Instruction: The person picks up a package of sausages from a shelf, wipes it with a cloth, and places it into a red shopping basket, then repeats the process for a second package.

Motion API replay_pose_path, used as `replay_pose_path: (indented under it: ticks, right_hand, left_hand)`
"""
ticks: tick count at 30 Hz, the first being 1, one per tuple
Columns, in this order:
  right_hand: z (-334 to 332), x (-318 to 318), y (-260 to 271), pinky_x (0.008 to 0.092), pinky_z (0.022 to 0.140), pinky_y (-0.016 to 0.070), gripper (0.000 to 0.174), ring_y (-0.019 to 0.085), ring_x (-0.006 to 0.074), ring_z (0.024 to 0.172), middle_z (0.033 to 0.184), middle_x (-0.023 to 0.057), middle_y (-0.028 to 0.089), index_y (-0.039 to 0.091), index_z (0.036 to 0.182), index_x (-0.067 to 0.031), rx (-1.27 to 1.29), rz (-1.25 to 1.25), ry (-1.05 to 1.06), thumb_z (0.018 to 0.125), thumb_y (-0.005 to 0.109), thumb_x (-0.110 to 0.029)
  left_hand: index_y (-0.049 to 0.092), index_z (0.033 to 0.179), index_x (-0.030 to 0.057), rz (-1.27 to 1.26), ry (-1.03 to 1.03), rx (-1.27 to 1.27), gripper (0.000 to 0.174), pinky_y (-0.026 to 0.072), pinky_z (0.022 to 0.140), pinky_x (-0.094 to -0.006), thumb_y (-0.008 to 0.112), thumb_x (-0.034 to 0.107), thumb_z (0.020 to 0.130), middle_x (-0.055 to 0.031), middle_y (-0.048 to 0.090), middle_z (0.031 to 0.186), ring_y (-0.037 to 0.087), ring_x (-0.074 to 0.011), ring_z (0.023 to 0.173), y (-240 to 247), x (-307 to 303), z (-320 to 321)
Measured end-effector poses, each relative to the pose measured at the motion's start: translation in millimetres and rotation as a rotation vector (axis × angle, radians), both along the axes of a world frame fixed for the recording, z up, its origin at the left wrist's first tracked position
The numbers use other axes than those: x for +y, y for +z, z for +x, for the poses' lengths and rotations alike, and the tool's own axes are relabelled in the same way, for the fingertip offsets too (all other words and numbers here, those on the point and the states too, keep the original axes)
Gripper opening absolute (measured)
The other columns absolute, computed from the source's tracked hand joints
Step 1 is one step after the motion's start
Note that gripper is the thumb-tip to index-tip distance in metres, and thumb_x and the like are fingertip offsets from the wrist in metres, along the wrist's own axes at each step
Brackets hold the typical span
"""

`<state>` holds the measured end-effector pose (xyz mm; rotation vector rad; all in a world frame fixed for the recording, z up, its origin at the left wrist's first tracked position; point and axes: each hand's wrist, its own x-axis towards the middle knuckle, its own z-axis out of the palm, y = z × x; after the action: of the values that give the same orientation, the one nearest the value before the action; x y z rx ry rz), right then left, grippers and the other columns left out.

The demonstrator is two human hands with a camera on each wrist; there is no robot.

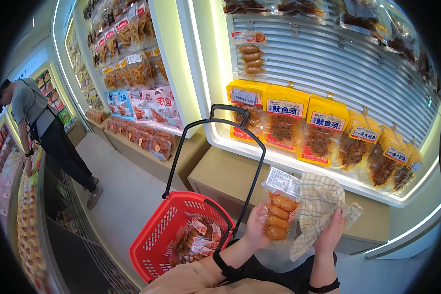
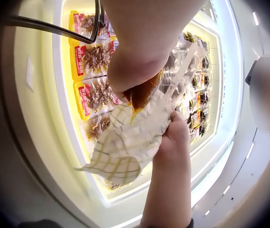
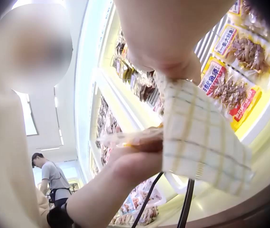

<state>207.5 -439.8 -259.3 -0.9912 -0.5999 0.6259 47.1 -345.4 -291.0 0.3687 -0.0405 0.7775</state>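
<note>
My left hand (image 1: pixel 257 228) grips a clear packet of orange-brown sausages (image 1: pixel 278 215) with a white label at its top. Beside it, my right hand (image 1: pixel 330 230) holds a cream checked cloth (image 1: pixel 319 206), its fingers curled round the cloth's lower right part. The cloth lies against the packet's right edge. In the left wrist view the cloth (image 2: pixel 120 147) hangs between both hands; in the right wrist view the cloth (image 3: pixel 204 137) covers part of the packet.
A red basket (image 1: pixel 154 230) with a black handle, holding several packets, is at my left. Yellow packets (image 1: pixel 323 128) hang on the lit rack ahead, above a beige ledge (image 1: pixel 220 171). A person (image 1: pixel 46 117) bends over a display at the far left.
</note>
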Motion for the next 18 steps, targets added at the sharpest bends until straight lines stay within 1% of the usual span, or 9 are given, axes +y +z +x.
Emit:
replay_pose_path:
  ticks: [1,2,3,5,7,10,13,15,18]
  right_hand:
    - [-1.0,-2.8,-1.5,0.0326,0.107,0.0334,0.043,0.044,0.0218,0.127,0.142,0.0137,0.042,0.041,0.137,0.0030,-0.144,-0.064,0.063,0.100,0.040,-0.019]
    - [-3.4,-5.1,-2.7,0.0337,0.108,0.0331,0.043,0.045,0.0241,0.127,0.142,0.0151,0.042,0.042,0.137,0.0025,-0.286,-0.135,0.127,0.099,0.041,-0.018]
    - [-6.3,-7.1,-2.9,0.0349,0.108,0.0329,0.043,0.045,0.0263,0.128,0.142,0.0165,0.042,0.043,0.137,0.0019,-0.422,-0.211,0.190,0.099,0.042,-0.018]
    - [-35.7,4.6,12.6,0.0425,0.111,0.0282,0.045,0.043,0.0363,0.130,0.143,0.0217,0.040,0.043,0.138,-0.0006,-1.117,-0.293,0.318,0.097,0.043,-0.019]
    - [-48.3,17.8,3.1,0.0505,0.114,0.0209,0.049,0.033,0.0434,0.135,0.146,0.0255,0.034,0.040,0.141,-0.0030,-1.359,-0.275,0.318,0.096,0.045,-0.022]
    - [-48.5,35.9,-8.3,0.0550,0.114,0.0174,0.052,0.027,0.0428,0.139,0.149,0.0249,0.030,0.037,0.143,-0.0035,-1.130,-0.229,0.248,0.096,0.046,-0.024]
    - [-49.2,44.0,-23.6,0.0505,0.115,0.0181,0.053,0.024,0.0433,0.140,0.150,0.0254,0.028,0.036,0.144,-0.0026,-1.073,-0.196,0.234,0.097,0.045,-0.025]
    - [-51.7,44.5,-33.2,0.0462,0.114,0.0210,0.052,0.028,0.0399,0.139,0.150,0.0237,0.030,0.034,0.144,-0.0022,-0.898,-0.198,0.326,0.098,0.045,-0.026]
    - [-56.5,26.7,-35.3,0.0393,0.113,0.0262,0.052,0.035,0.0312,0.136,0.147,0.0190,0.037,0.034,0.144,-0.0022,-0.522,-0.253,0.536,0.100,0.046,-0.028]
  left_hand:
    - [0.025,0.150,0.0151,0.013,0.000,-0.013,0.062,0.0312,0.112,-0.0471,0.035,0.046,0.097,-0.0157,0.035,0.148,0.040,-0.0366,0.132,0.5,0.9,-0.4]
    - [0.020,0.152,0.0144,0.071,0.046,0.015,0.059,0.0357,0.108,-0.0405,0.029,0.041,0.100,-0.0139,0.037,0.148,0.047,-0.0280,0.127,2.4,0.8,0.3]
    - [0.019,0.152,0.0143,0.046,0.052,0.024,0.059,0.0343,0.110,-0.0411,0.028,0.040,0.100,-0.0139,0.036,0.149,0.045,-0.0288,0.129,6.0,0.1,1.3]
    - [0.019,0.152,0.0138,0.010,0.038,0.047,0.059,0.0318,0.111,-0.0421,0.027,0.038,0.099,-0.0140,0.036,0.149,0.042,-0.0289,0.132,6.5,-1.2,3.5]
    - [0.035,0.143,0.0041,-0.020,0.083,0.189,0.062,0.0303,0.112,-0.0423,0.029,0.044,0.096,-0.0145,0.043,0.145,0.043,-0.0283,0.132,3.7,-3.4,6.3]
    - [0.032,0.146,0.0081,0.017,0.168,0.211,0.059,0.0289,0.113,-0.0415,0.029,0.036,0.094,-0.0127,0.041,0.146,0.039,-0.0273,0.135,7.8,-2.9,9.7]
    - [0.028,0.149,0.0109,0.052,0.222,0.231,0.059,0.0283,0.113,-0.0401,0.027,0.031,0.094,-0.0110,0.038,0.148,0.037,-0.0264,0.136,12.8,-7.6,7.9]
    - [0.026,0.149,0.0109,0.084,0.269,0.257,0.059,0.0289,0.113,-0.0402,0.027,0.030,0.093,-0.0114,0.038,0.148,0.037,-0.0264,0.136,7.9,-3.4,11.7]
    - [0.021,0.151,0.0091,0.425,0.479,0.514,0.059,0.0282,0.112,-0.0368,0.022,0.040,0.101,-0.0126,0.032,0.148,0.035,-0.0231,0.135,-3.6,2.6,18.9]
